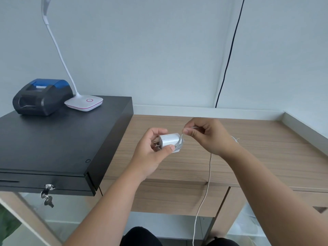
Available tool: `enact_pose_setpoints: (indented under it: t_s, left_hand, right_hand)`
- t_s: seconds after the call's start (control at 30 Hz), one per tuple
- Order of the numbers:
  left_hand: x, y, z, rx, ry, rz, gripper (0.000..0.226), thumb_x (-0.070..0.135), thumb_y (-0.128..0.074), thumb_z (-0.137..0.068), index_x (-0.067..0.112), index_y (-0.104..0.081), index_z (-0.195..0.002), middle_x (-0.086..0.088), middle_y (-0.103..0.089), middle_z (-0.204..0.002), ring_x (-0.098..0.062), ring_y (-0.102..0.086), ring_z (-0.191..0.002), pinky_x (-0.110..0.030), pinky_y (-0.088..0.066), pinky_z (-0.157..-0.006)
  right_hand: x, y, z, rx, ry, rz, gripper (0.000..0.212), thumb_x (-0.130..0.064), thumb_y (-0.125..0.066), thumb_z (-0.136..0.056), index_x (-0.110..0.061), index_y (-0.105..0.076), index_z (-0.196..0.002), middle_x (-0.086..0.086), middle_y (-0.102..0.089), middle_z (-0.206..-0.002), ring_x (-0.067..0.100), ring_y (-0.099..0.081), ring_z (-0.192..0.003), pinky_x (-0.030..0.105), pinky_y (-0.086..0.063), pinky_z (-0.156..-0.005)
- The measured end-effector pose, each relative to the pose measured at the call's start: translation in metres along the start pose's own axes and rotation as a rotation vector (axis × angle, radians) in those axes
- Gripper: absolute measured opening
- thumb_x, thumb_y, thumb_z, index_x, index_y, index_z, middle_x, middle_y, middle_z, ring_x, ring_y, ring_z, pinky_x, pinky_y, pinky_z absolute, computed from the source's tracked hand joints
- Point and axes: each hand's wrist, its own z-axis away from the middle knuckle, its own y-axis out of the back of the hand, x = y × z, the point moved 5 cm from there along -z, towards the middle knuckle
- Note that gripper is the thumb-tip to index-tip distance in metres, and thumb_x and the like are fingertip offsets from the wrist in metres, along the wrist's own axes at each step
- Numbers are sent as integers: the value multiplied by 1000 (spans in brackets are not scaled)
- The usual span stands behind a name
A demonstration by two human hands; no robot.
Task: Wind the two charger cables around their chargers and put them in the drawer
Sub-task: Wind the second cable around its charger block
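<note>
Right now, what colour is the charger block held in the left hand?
White, like its cable. The charger, with metal prongs, shows best in the head view, held by the left hand.

2 bare forearms, no sleeves visible; left hand point(152, 153) and right hand point(211, 137) ungloved, no rings; dark trousers below.

Charger point(169, 140): smooth white plastic, slight sheen; prongs bare metal. Cable point(204, 196): thin, white, matt sheath. Desk point(257, 157): pale wood-grain, matt. Cash drawer point(58, 139): black, matt finish; metal keys point(47, 196). Printer point(42, 96): dark plastic, glossy blue lid. Lamp base point(83, 102): glossy white plastic.
</note>
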Motion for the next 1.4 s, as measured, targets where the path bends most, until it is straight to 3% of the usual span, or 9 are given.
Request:
enact_pose_setpoints:
  t_s: [0.13,0.27,0.43,0.53,0.6,0.83,1.03,1.2,1.4]
  left_hand:
    - [3,-1,3,-9,38,132,42,26,-81,-59,23,-70,-99,10,-71,-88,-5,-62,-79,-23,-51,-74]
    - [10,0,4,-114,43,226,47,32,-88,-54,23,-75,-98,3,-71,-95,-11,-62,-90,-22,-51,-78]
    - [28,-9,2,-106,-15,411,56,39,-93,-52,20,-74,-101,-10,-69,-104,-29,-59,-102,-40,-47,-86]
    - [35,-8,-6,32,-77,417,54,27,-86,-63,9,-67,-110,-19,-70,-111,-42,-61,-108,-44,-48,-83]
    - [34,-3,-12,149,-68,420,43,17,-82,-68,11,-66,-107,-13,-72,-105,-35,-64,-103,-34,-52,-76]
    - [38,8,-7,208,-234,-363,34,14,-77,-79,30,-67,-108,7,-69,-101,-9,-65,-83,-16,-49,-73]
    - [47,-7,-2,-147,-183,-673,38,17,-76,-79,41,-63,-106,15,-66,-95,5,-59,-80,-7,-44,-71]
    - [54,-10,2,-337,-110,-285,34,15,-77,-77,28,-67,-107,-3,-69,-97,-27,-64,-88,-38,-55,-81]
    - [52,-13,12,-422,-47,145,42,35,-87,-65,24,-72,-104,3,-70,-97,-12,-64,-90,-27,-54,-76]
  right_hand:
    - [3,-3,2,20,9,-16,12,-30,-66,-88,-26,-65,-77,-6,-67,-69,30,-48,-50,29,-39,-52]
    - [2,-2,-3,-36,-49,-233,12,-28,-67,-85,-20,-68,-76,2,-56,-62,12,-43,-55,23,-36,-57]
    - [18,-26,-1,-64,-267,-620,20,-29,-57,-90,-23,-67,-75,1,-31,-49,7,-22,-41,19,-17,-41]
    - [19,-49,11,-32,-310,-523,22,-24,-51,-97,-18,-68,-85,-10,-36,-46,5,-27,-42,20,-21,-43]
    - [9,-55,18,-36,-227,-281,21,-22,-51,-98,-17,-69,-88,-16,-48,-47,0,-43,-46,12,-31,-52]
    - [-21,-18,15,-166,-70,330,21,-23,-50,-97,-19,-68,-87,-13,-46,-50,-2,-50,-53,19,-32,-51]
    - [-35,3,6,-238,93,402,18,-25,-56,-94,-18,-68,-82,-10,-48,-50,8,-43,-47,23,-36,-51]
    - [-19,10,4,-210,-24,-60,32,-26,-63,-91,-6,-57,-67,6,-40,-55,9,-32,-51,21,-28,-50]
    - [8,-8,18,-159,-191,-514,37,-30,-53,-93,-16,-41,-61,3,-24,-54,11,-20,-47,21,-18,-44]
